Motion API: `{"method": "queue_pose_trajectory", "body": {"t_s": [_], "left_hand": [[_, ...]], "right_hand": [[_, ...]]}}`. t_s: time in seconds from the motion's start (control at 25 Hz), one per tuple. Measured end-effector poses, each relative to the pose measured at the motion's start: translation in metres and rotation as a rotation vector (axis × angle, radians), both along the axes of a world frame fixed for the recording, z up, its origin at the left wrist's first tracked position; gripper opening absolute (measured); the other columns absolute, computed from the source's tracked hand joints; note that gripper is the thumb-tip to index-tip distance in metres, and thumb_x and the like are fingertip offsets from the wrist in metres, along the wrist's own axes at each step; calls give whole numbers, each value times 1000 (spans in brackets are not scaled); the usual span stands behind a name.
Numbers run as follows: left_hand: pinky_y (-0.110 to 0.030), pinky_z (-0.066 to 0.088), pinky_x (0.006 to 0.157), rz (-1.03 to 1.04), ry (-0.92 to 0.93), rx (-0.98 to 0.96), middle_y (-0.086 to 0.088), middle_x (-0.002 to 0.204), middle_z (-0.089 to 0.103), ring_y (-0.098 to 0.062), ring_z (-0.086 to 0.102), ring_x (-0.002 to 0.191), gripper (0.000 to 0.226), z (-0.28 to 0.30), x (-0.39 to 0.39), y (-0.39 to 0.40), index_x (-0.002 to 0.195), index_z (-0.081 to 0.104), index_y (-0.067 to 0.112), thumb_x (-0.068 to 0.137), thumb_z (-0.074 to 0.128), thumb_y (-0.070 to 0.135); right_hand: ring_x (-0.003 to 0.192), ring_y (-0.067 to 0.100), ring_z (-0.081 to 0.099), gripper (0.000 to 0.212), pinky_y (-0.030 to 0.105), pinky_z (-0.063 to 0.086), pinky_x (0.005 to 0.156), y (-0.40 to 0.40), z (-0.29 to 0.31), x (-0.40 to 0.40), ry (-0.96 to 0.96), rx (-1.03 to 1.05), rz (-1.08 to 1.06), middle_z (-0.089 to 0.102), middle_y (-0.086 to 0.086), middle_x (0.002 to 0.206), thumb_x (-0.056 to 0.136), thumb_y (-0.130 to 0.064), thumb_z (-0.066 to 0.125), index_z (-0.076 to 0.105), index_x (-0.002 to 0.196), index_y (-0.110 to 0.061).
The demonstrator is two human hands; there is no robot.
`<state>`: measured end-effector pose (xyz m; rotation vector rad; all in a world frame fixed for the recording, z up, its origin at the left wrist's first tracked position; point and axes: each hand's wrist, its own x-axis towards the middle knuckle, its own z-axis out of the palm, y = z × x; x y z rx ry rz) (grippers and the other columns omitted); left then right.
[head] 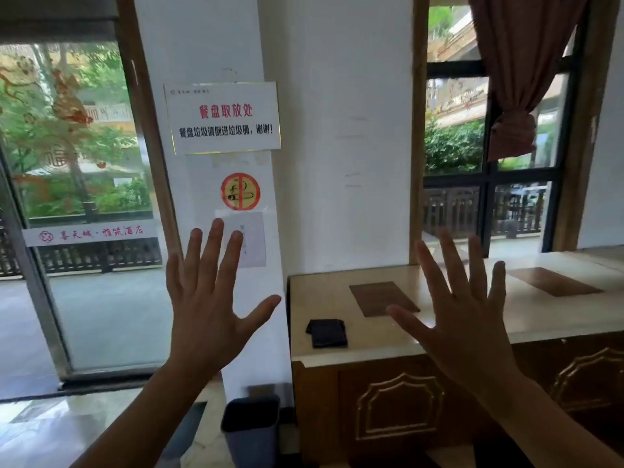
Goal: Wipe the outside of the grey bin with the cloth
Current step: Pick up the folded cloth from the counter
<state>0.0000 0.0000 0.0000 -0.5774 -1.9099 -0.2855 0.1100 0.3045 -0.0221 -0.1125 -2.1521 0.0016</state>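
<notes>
dark folded cloth [327, 333] on counter [371, 349], low between both raised hands; left hand [206, 309], right hand [469, 329] empty, fingers spread; right looks nearer; grey bin [250, 430] on floor below left.

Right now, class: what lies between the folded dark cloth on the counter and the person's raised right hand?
In the head view, the cloth and right hand are separated by bare counter and a brown inlaid panel.
</notes>
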Motion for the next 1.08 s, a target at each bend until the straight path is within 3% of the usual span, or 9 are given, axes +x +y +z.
{"method": "queue_pose_trajectory", "body": {"t_s": [0.28,0.52,0.76,1.08], "left_hand": [[-53,3,116,27,-163,14,-7,161,12,-27,6,147,89,-70,-63,15,151,11,25,82,35,75],[-59,12,113,-20,-305,2,-7,160,17,-26,9,147,87,-119,-178,23,151,17,23,82,38,73],[-52,8,116,-111,-424,-36,-8,159,21,-25,11,147,86,-163,-296,43,150,24,19,83,39,72],[-49,10,116,-128,-588,-76,-8,153,34,-24,21,143,80,-223,-411,83,146,30,19,85,35,71]], "right_hand": [[150,31,-5,93,67,10,113,5,-60,-72,-177,-24,-15,-2,7,165,82,-75,31,14,155,-21],[150,28,-9,90,62,6,116,4,-92,-186,-261,-98,-9,-5,5,165,84,-74,29,7,155,-24],[150,27,-8,88,59,8,117,14,-135,-285,-347,-172,-75,-4,2,165,85,-73,30,7,155,-26],[151,27,2,82,54,11,117,48,-184,-391,-429,-228,-71,10,3,164,87,-72,31,17,154,-27]]}}
